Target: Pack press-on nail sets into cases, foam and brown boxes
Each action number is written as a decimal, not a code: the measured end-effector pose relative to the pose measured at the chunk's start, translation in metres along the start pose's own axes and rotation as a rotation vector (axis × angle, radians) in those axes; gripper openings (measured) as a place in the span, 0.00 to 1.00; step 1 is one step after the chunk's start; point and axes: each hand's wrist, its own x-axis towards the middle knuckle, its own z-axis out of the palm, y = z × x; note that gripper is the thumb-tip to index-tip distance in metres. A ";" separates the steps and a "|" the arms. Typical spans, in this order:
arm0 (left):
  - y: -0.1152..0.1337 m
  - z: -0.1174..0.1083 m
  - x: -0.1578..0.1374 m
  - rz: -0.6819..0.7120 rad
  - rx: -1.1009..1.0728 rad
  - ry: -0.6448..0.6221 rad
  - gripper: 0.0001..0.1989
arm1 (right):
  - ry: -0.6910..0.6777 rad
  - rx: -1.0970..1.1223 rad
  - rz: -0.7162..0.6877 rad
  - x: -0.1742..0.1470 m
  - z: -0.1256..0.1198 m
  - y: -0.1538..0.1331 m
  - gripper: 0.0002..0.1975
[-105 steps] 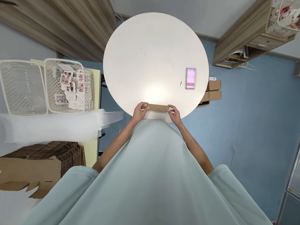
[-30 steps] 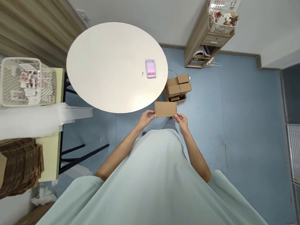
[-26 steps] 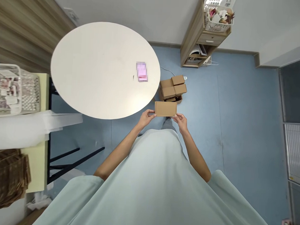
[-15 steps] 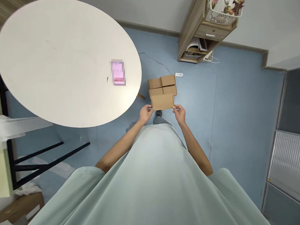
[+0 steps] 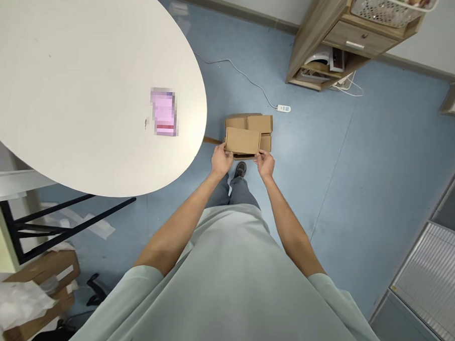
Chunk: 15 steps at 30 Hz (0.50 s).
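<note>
Between my two hands is a flat brown cardboard box, gripped at its near corners. My left hand pinches the near left corner, and my right hand pinches the near right one. Beneath and behind it, several similar cardboard boxes are grouped on the floor, partly hidden by the held box. Whether the held box rests on them or hangs just above, I cannot tell.
A white round table fills the left, with a blurred pink item on it. A power strip and its cord lie on the blue floor beyond the boxes. A wooden cabinet stands at the back right. My shoe is close to the boxes.
The held box has moved away from my body, over the grouped boxes, with both hands still on it. My view has shifted, and more of my legs shows.
</note>
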 end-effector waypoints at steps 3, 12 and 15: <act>-0.004 0.011 0.031 0.000 0.050 0.028 0.31 | 0.063 -0.039 0.114 0.027 0.021 -0.001 0.27; -0.028 0.044 0.093 -0.185 0.340 0.098 0.27 | -0.025 -0.250 0.126 0.106 0.058 -0.006 0.22; -0.038 0.055 0.103 -0.170 0.357 0.113 0.31 | -0.055 -0.279 0.144 0.122 0.068 -0.006 0.21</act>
